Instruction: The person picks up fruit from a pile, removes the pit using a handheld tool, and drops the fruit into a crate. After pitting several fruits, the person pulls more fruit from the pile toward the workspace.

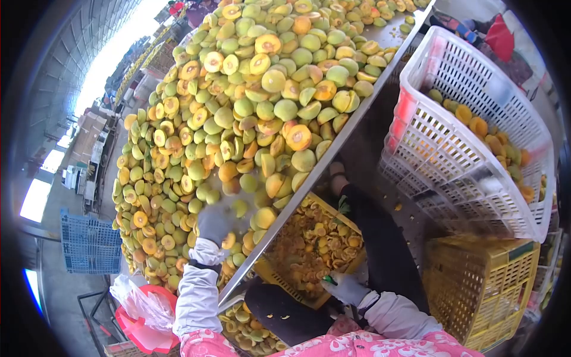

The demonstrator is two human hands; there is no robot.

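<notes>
My left hand (215,224), in a grey glove, reaches onto the metal table among halved yellow-green peaches (228,171). Its fingers are smeared by motion and partly hidden, with peach halves right around it. Low over my lap, my right hand (349,290), also gloved in grey, is closed around a small green-handled tool (329,279); the rest of that tool does not show clearly. Just beyond the right hand stands a yellow crate (340,212) filled with peach scraps and pieces (315,241).
The table's metal edge (333,153) runs diagonally between the peach heap and my legs. At right a white crate (458,140) with peaches sits above a yellow crate (476,291). A red basin (159,297) with a plastic bag and a blue crate (89,243) are at left.
</notes>
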